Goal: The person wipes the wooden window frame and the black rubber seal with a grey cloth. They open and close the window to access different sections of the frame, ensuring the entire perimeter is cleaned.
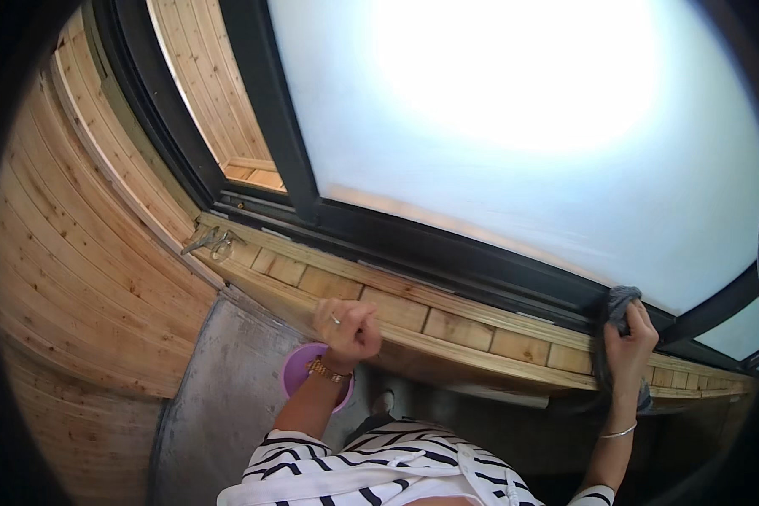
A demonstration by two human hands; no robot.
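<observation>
My right hand [632, 338] grips a bunched dark grey cloth [623, 303] and presses it to the lower black frame [512, 262] of a window with a bright, whitish pane [481, 164]. Part of the cloth hangs down over the front of the wooden sill [458, 329]. Over the sill's front edge is my left hand [348, 329], its fingers curled in and nothing visible in them. It wears a ring and a gold-coloured wristwatch. Below that forearm, a purple bucket [294, 373] is partly hidden.
Small shiny objects [218, 243], not clear in kind, lie at the sill's left end. A wall of knotty wooden boards [101, 253] rises on the left. Grey floor [234, 373] lies under the bucket, near my shoe [384, 401]. At left, the window has a narrow gap [228, 95].
</observation>
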